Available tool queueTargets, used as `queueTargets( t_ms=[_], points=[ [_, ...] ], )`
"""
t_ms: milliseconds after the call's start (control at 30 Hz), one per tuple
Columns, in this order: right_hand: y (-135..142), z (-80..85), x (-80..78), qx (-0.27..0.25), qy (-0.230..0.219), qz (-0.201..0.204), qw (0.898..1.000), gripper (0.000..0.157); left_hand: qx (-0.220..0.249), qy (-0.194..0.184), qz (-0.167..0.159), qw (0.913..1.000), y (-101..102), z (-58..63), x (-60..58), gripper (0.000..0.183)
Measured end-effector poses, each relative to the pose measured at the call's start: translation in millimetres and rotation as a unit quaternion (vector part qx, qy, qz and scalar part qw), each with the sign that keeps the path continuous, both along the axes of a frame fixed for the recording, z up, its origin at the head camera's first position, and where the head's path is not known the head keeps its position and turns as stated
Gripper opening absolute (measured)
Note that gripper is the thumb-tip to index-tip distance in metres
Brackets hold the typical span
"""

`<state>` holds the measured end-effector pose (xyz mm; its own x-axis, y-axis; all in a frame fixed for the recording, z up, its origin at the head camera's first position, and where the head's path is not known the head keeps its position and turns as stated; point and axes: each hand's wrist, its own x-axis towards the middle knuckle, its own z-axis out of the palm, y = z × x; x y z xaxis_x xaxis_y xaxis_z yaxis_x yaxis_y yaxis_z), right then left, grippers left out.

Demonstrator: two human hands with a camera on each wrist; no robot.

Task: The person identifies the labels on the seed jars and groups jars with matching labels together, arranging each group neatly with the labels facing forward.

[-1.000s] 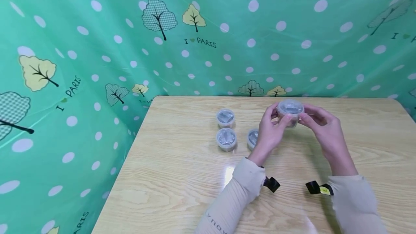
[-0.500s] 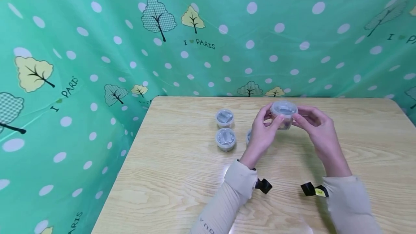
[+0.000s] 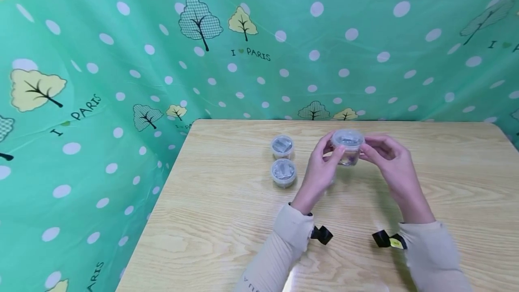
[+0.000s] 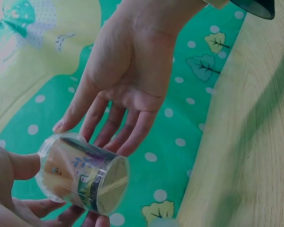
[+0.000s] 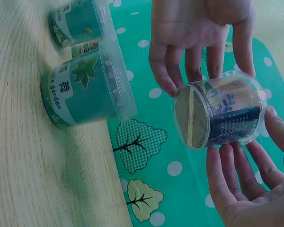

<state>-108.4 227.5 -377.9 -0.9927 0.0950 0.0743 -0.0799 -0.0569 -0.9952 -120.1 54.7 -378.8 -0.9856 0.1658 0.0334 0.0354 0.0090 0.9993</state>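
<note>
A clear lidded plastic tub [image 3: 348, 141] is held up over the table between both hands, its lid on top. My left hand [image 3: 321, 166] pinches its left side with the thumb near the lid's rim. On the other side my right hand [image 3: 392, 161] holds it between thumb and fingers. The left wrist view shows purple plant print on the tub [image 4: 83, 175] and a pale strip across its base. Dark label print with small lettering faces the right wrist camera on the tub [image 5: 221, 113].
Two similar tubs, a rear one [image 3: 282, 146] and a front one [image 3: 283, 172], stand left of the hands. Another tub [image 3: 330, 181] is mostly hidden behind the left hand. A leaf-printed "little garden" tub [image 5: 83, 90] shows in the right wrist view. Behind the wooden table [image 3: 211, 220] hangs a green dotted cloth [image 3: 259, 26].
Both hands have carried the tub a little left and slightly toward the person. The left hand now covers most of the standing tub nearest it. The other two tubs have not moved.
</note>
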Motion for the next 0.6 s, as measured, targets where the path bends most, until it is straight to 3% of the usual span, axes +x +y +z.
queueTargets(
  t_ms=[600],
  points=[
    [-12,0.0,1.3,0.044,0.002,0.041,0.998,0.040,0.026,-0.009,-0.030,0.9992,-29,-6.3,2.2,0.045]
  ],
)
